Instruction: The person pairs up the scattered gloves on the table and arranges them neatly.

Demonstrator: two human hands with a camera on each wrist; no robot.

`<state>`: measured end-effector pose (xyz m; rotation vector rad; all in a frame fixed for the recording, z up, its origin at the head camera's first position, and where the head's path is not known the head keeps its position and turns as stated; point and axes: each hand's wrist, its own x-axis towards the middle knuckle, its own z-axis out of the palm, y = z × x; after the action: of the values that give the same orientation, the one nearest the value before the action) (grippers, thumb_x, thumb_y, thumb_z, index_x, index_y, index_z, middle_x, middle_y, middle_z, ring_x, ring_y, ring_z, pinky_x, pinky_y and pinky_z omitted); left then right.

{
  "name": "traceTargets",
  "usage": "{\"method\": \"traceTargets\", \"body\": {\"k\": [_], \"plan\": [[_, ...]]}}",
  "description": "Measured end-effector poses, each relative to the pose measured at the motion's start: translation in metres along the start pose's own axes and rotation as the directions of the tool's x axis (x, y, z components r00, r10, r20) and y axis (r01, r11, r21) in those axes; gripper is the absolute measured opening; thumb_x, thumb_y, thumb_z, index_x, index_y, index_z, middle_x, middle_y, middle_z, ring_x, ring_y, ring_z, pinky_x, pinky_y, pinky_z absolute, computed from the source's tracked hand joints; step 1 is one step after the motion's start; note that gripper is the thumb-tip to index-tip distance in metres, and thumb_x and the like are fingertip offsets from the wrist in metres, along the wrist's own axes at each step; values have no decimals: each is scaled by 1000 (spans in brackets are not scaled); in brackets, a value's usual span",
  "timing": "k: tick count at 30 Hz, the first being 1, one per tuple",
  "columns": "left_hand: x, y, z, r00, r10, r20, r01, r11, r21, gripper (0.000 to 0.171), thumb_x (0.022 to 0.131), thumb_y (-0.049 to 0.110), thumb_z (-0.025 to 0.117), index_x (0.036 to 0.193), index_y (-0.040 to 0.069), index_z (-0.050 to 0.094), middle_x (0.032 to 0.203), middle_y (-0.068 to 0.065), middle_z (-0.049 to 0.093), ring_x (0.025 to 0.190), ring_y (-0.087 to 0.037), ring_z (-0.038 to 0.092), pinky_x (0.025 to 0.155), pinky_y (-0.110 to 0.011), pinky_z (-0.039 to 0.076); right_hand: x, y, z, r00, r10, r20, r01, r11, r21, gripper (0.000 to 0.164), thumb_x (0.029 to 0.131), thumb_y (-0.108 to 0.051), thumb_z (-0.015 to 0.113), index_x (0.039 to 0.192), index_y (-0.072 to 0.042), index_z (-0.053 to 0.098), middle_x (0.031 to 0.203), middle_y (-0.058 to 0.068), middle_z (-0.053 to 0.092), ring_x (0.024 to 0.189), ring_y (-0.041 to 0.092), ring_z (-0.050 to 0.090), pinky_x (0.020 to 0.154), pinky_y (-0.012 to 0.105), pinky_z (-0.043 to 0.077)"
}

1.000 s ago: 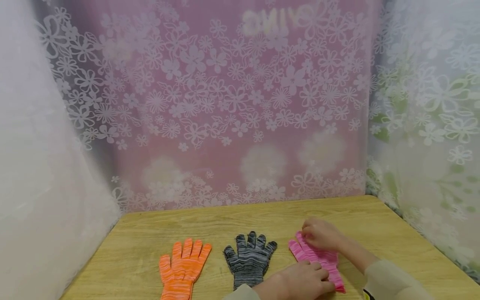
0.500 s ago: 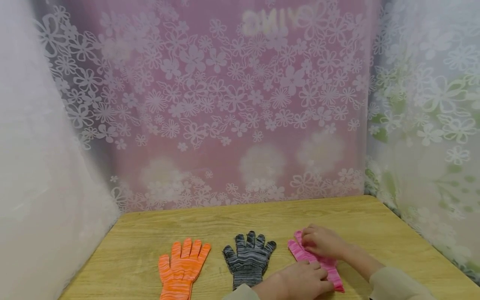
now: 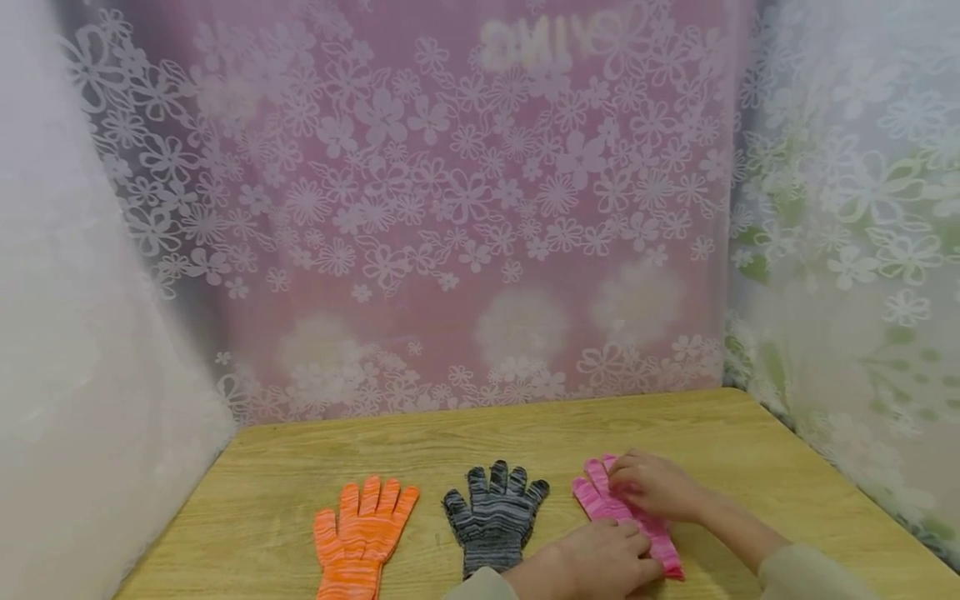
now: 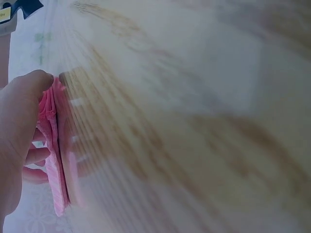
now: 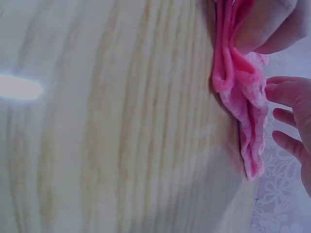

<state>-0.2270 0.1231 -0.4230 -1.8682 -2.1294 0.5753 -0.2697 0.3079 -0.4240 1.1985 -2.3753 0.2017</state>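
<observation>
A pink knitted glove [image 3: 663, 548] lies flat at the right of the table, fingers pointing away. My left hand [image 3: 596, 557] holds its cuff end down with bent fingers; in the left wrist view the thumb of that left hand [image 4: 19, 111] bends over the glove's edge [image 4: 53, 131]. My right hand [image 3: 660, 483] pinches at the glove's finger end, covering part of it. In the right wrist view the pink glove [image 5: 250, 107] shows folded layers, with fingertips close against it; the exact contact is partly hidden.
A grey-and-black striped glove [image 3: 495, 521] lies left of the pink one. Farther left is an orange glove [image 3: 360, 533], its cuff cut off by the frame. The wooden table [image 3: 480, 429] ends at a pink flowered curtain [image 3: 450, 250], with pale sheets on both sides.
My right hand has shifted slightly right and down along the glove's finger end, so more pink glove fingers show. The left hand stays on the cuff end.
</observation>
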Motion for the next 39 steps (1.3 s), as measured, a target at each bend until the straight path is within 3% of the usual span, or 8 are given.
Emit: {"method": "traceTargets", "body": {"k": [4, 7, 12, 15, 22, 32, 35, 39], "plan": [[-1, -2, 1, 1000, 8, -1, -8, 1000, -5, 34, 97, 48, 36, 122, 33, 51, 109, 14, 49, 100, -1, 45, 88, -16, 35, 8, -2, -2, 999, 4, 36, -5, 1000, 18, 11, 74, -8, 72, 81, -16, 68, 83, -8, 61, 82, 14, 58, 73, 34, 47], [-2, -2, 1, 999, 25, -20, -24, 1000, 5, 32, 98, 45, 36, 122, 31, 52, 110, 13, 50, 99, -1, 46, 88, -15, 35, 16, -6, -2, 994, 25, 107, -33, 997, 74, 6, 78, -14, 71, 81, -18, 68, 81, -12, 60, 80, 10, 56, 71, 32, 47], [-2, -1, 0, 998, 50, -40, -49, 998, 34, 32, 99, 42, 35, 123, 29, 52, 109, 12, 50, 98, 0, 45, 88, -15, 34, 25, -14, 3, 964, 145, 225, -185, 968, 170, 3, 81, -18, 70, 79, -18, 68, 74, -17, 52, 71, 2, 44, 62, 22, 40], [-2, -1, 1, 998, 49, -49, -46, 998, 48, 32, 99, 42, 35, 123, 30, 52, 109, 12, 50, 98, -1, 45, 89, -16, 33, 28, -18, 7, 959, 199, 203, -233, 960, 157, 5, 79, -15, 72, 77, -18, 68, 71, -16, 49, 68, 1, 41, 60, 22, 38], [-3, 0, 3, 997, 34, -71, -30, 998, 53, 30, 98, 45, 36, 119, 32, 54, 107, 13, 50, 97, -1, 45, 88, -17, 34, 29, -20, 10, 968, 222, 115, -233, 967, 103, 13, 74, -7, 72, 73, -19, 68, 71, -14, 52, 68, 2, 45, 59, 23, 40], [-1, -1, 1, 999, 29, -39, -28, 999, 34, 32, 97, 48, 35, 119, 33, 52, 106, 14, 50, 98, 0, 45, 89, -17, 32, 25, -18, 6, 917, 367, 152, -391, 905, 170, 11, 77, -6, 69, 81, -16, 68, 79, -12, 57, 73, 5, 50, 63, 27, 45], [0, -1, 0, 1000, 21, -19, -21, 1000, 11, 33, 97, 49, 35, 120, 33, 52, 108, 14, 49, 99, 0, 44, 89, -17, 33, 24, -16, 7, 919, 363, 152, -385, 908, 164, 12, 77, -6, 69, 81, -17, 67, 79, -12, 57, 72, 5, 50, 63, 27, 45], [0, -1, 0, 1000, 16, -10, -16, 1000, -4, 34, 96, 50, 36, 120, 33, 53, 108, 14, 49, 98, -1, 44, 85, -15, 35, 24, -15, 9, 942, 298, 157, -324, 929, 182, 10, 78, -5, 70, 79, -15, 67, 77, -11, 58, 72, 5, 51, 63, 27, 45]]}}
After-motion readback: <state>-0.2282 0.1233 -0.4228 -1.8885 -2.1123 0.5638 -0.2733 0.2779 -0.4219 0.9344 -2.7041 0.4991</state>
